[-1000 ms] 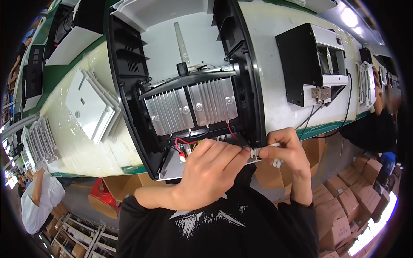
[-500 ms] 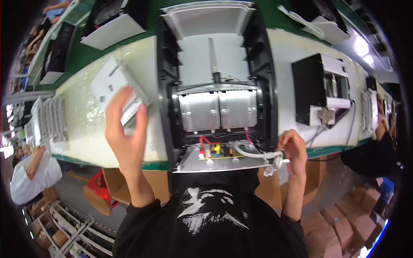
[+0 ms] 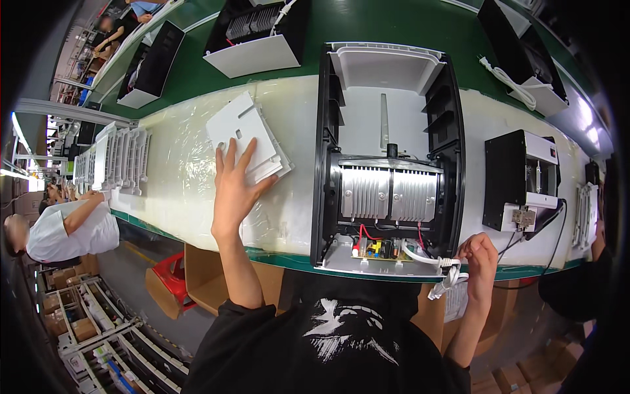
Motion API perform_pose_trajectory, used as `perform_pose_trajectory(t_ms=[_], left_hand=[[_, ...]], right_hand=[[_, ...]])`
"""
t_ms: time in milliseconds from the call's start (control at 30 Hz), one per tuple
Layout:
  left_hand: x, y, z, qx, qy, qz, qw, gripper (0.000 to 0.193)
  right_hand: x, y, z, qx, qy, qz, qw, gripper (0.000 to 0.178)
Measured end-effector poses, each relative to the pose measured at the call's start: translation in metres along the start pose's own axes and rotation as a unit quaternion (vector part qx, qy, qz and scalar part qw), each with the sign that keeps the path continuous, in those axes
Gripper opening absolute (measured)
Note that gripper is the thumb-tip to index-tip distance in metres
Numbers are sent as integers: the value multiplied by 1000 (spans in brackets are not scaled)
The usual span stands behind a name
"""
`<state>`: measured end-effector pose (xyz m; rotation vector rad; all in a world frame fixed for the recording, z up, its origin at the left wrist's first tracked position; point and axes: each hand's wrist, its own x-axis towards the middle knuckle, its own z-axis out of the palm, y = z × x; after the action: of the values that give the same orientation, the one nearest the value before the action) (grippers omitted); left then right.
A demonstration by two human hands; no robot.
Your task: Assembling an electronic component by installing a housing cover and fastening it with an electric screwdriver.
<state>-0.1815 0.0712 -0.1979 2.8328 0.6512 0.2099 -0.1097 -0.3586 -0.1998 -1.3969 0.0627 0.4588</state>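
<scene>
Several white panels (image 3: pixel 254 130) lie under the left hand (image 3: pixel 235 187), fingers spread; the right hand (image 3: pixel 480 259) curls beside a bundled white cord (image 3: pixel 451 278), grip unclear.

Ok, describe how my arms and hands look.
Black left sleeve and black right sleeve, both plain where visible, leave the forearms bare. The left fingers and right fingers are gloveless; no rings or watch show.
</scene>
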Motion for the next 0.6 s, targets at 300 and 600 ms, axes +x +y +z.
perform_pose_trajectory(t_ms=[300, 600], left_hand=[[-9, 2, -15, -106, 5, 25, 994, 45], [-5, -8, 12, -227, 147, -170, 948, 42]], right_hand=[[-1, -24, 2, -63, 4, -50, 997, 17], [1, -24, 8, -123, -6, -49, 991, 16]])
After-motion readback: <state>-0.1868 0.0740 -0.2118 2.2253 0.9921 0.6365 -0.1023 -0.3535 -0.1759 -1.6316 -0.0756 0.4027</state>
